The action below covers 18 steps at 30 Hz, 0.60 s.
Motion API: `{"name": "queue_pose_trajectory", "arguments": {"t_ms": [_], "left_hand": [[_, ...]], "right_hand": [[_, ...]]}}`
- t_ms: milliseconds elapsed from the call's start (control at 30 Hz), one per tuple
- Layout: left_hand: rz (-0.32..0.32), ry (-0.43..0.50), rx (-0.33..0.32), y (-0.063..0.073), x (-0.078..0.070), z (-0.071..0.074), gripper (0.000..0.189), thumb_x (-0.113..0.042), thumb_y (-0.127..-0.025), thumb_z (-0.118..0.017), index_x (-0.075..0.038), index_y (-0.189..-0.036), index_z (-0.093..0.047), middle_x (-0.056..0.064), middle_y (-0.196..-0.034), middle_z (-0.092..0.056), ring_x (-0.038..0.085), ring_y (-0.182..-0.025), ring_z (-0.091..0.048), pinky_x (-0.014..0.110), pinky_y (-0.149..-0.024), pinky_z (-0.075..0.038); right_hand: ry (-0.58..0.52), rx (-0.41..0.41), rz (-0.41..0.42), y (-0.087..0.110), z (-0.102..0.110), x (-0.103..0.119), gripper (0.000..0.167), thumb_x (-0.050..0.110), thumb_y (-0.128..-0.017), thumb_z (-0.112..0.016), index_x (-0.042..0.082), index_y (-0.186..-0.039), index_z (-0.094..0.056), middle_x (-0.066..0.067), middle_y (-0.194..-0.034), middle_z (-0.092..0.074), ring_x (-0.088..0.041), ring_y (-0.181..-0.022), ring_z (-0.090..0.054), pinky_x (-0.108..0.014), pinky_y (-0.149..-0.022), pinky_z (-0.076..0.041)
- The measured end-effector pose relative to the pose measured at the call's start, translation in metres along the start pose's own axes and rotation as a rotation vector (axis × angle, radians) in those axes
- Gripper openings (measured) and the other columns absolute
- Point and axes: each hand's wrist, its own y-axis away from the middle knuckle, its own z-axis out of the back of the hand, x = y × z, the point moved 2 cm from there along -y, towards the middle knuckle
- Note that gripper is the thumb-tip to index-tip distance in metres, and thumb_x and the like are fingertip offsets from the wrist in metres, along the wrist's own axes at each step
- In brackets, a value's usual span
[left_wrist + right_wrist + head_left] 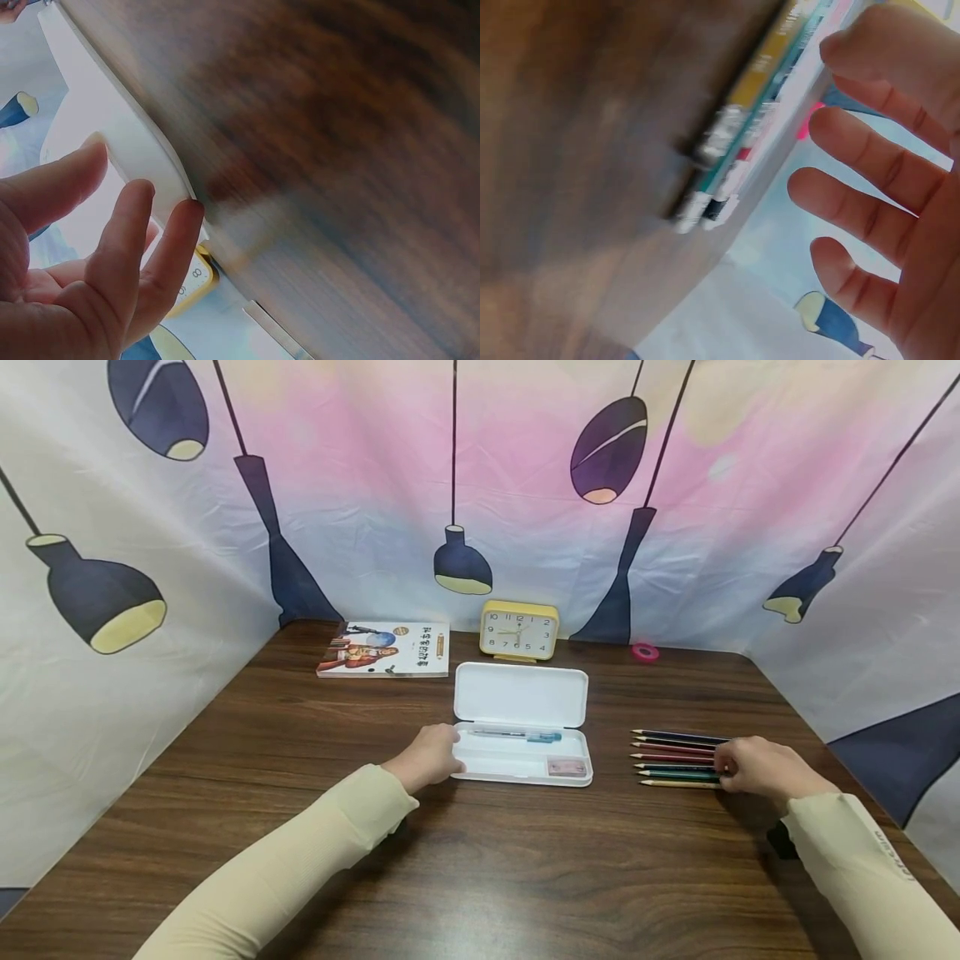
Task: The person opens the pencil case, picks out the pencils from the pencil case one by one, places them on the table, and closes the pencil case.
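A white pencil case [517, 693] lies with its lid raised. In its tray are a blue-capped pen [517, 736] and a pinkish eraser [566, 767]. My left hand [426, 756] holds the case's left end, thumb toward the front and fingers round the end; the left wrist view shows its fingers [129, 225] against the white wall. To the right, several pencils [673, 758] in dark, red, green and tan lie side by side, points toward the case. My right hand [768, 767] hovers at their blunt ends [720, 135], fingers apart from the thumb with nothing between them.
A yellow alarm clock [519, 631] stands behind the case. A white picture book [386, 650] lies at the back left, and a pink ring-shaped item [645, 652] at the back right. A printed cloth [375, 510] hangs behind the wooden table [510, 868].
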Motion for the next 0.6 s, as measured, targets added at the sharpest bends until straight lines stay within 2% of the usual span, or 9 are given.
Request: {"name": "queue_pose_trajectory", "arguments": {"t_ms": [200,400,600], "left_hand": [[-0.009,-0.003,-0.003,0.000,0.001,-0.001,0.046,-0.011,-0.071,-0.071,0.009,-0.109,-0.054,0.020,-0.109,-0.054,0.032,-0.105,-0.047,0.039,-0.087,-0.038],[-0.019,-0.007,-0.007,0.000,0.001,-0.002,0.046,-0.010,-0.070,-0.072,0.009,-0.108,-0.055,0.020,-0.107,-0.055,0.032,-0.104,-0.048,0.038,-0.087,-0.038],[-0.006,-0.005,-0.001,0.000,0.001,-0.001,0.047,-0.011,-0.070,-0.072,0.009,-0.109,-0.054,0.020,-0.109,-0.055,0.032,-0.105,-0.047,0.038,-0.088,-0.038]], "right_hand": [[0.003,-0.030,0.031,-0.008,0.008,0.008,0.008,0.013,-0.077,-0.062,0.011,-0.085,-0.061,0.004,-0.075,-0.055,-0.009,-0.057,-0.045,-0.030,-0.048,-0.038],[0.029,-0.072,0.077,-0.018,0.013,0.020,0.001,0.011,-0.078,-0.060,0.012,-0.077,-0.060,0.006,-0.069,-0.051,-0.009,-0.054,-0.041,-0.028,-0.047,-0.034],[0.068,-0.103,0.117,-0.028,0.018,0.033,0.002,0.011,-0.076,-0.060,0.012,-0.078,-0.060,0.007,-0.066,-0.049,-0.009,-0.054,-0.039,-0.027,-0.045,-0.032]]}}
